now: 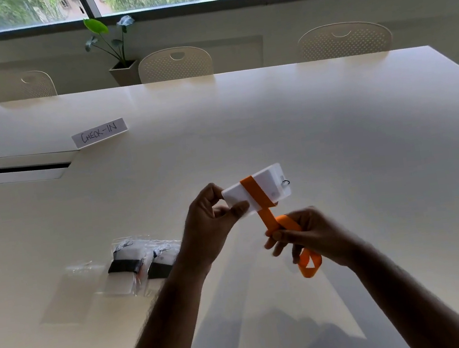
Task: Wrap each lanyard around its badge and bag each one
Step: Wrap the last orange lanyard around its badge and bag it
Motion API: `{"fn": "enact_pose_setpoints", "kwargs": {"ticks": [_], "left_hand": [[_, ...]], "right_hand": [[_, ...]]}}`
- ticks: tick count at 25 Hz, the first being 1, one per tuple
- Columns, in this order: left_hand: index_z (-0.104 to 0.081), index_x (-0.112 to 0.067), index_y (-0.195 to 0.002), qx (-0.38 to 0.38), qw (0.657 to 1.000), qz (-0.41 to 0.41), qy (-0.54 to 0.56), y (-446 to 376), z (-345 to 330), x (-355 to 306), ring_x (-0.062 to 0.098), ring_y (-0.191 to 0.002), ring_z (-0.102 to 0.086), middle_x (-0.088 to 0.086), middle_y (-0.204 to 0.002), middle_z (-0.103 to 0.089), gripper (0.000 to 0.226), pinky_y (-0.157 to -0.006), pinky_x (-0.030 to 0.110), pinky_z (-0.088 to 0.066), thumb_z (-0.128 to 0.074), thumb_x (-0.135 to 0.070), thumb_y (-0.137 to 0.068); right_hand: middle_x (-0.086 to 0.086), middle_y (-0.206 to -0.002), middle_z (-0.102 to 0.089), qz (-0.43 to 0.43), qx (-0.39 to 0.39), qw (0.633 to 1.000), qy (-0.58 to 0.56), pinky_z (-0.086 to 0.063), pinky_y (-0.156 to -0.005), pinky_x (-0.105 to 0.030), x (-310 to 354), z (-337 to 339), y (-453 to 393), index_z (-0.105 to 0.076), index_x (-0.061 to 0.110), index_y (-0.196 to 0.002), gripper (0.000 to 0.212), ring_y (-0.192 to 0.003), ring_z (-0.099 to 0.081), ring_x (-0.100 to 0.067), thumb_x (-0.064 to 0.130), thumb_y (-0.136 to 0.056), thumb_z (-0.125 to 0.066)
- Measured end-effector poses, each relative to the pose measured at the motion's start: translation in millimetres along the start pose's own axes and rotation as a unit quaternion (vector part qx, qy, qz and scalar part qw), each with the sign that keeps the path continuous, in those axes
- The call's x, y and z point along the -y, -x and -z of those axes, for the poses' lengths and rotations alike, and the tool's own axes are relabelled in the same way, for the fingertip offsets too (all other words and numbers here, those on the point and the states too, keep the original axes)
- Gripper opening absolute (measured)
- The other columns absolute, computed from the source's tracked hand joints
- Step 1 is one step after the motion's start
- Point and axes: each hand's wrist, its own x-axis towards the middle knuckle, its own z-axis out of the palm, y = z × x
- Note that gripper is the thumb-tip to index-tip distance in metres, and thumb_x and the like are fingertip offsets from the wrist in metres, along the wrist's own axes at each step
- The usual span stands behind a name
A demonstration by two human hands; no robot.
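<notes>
Badge (257,192) long axis tilts up-right, left hand (212,228) pinching it; right hand (309,235) grips orange lanyard (272,218)

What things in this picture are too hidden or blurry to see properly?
Head view only:
- Badge: any print on its glare-washed face; the left hand covers one end.
- Orange lanyard: how many turns, since the badge's back is hidden.
- Lanyard's middle: inside the right hand, fingertips blurred.
- Bagged badges: the left forearm covers part of one.
- Empty bag: edges faint against the table.
</notes>
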Motion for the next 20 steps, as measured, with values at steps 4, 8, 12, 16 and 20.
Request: {"fn": "enact_pose_setpoints", "kwargs": {"ticks": [4, 8, 12, 16, 20], "left_hand": [[-0.055, -0.007, -0.096, -0.055, 0.998, 0.02, -0.013, -4.8, -6.1, 12.1, 0.003, -0.077, -0.074, -0.002, -0.086, -0.075, 0.035, -0.066, 0.014, -0.058, -0.083, -0.026, -0.086], [-0.055, -0.007, -0.092, -0.114, 0.993, 0.03, -0.009, -11.4, -6.0, 22.3, -0.001, -0.063, -0.069, -0.002, -0.08, -0.072, 0.036, -0.059, 0.012, -0.053, -0.085, -0.024, -0.084], [-0.056, -0.006, -0.093, -0.14, 0.99, 0.022, -0.013, -17.5, -3.6, 24.9, -0.005, -0.065, -0.068, -0.001, -0.082, -0.072, 0.035, -0.062, 0.013, -0.055, -0.085, -0.023, -0.084], [-0.057, -0.005, -0.094, -0.172, 0.985, 0.02, -0.015, -23.0, 0.5, 27.5, -0.013, -0.064, -0.064, -0.008, -0.08, -0.067, 0.032, -0.061, 0.006, -0.051, -0.084, -0.02, -0.086], [-0.056, -0.006, -0.093, -0.181, 0.983, 0.011, -0.017, -22.2, -2.5, 31.4, -0.012, -0.065, -0.065, -0.012, -0.081, -0.067, 0.032, -0.061, 0.006, -0.051, -0.084, -0.02, -0.086]], "right_hand": [[-0.014, -0.093, -0.081, -0.013, -0.017, 1.0, -0.002, -0.065, -0.073, -0.043, 2.2, -5.1, 3.8, -0.076, 0.006, -0.11, 0.024, -0.083, -0.079, -0.028, 0.023, -0.096, -0.068], [-0.016, -0.08, -0.08, -0.007, -0.021, 1.0, 0.007, -0.061, -0.066, -0.044, 10.4, -9.0, 11.5, -0.08, 0.012, -0.107, 0.024, -0.071, -0.076, -0.029, 0.03, -0.094, -0.071], [-0.018, -0.081, -0.08, 0.004, -0.003, 1.0, -0.031, -0.055, -0.061, -0.025, 15.9, -10.7, 19.5, -0.079, 0.011, -0.109, 0.019, -0.073, -0.077, -0.025, 0.021, -0.094, -0.073], [-0.025, -0.102, -0.079, 0.022, 0.043, 0.993, -0.11, -0.063, -0.079, -0.041, 15.7, -11.6, 24.6, -0.074, 0.003, -0.118, 0.025, -0.093, -0.078, -0.039, 0.01, -0.095, -0.07], [-0.025, -0.109, -0.077, 0.037, 0.09, 0.988, -0.123, -0.063, -0.081, -0.047, 17.8, -10.0, 23.8, -0.071, 0.002, -0.124, 0.029, -0.101, -0.076, -0.042, 0.008, -0.096, -0.069]]}}
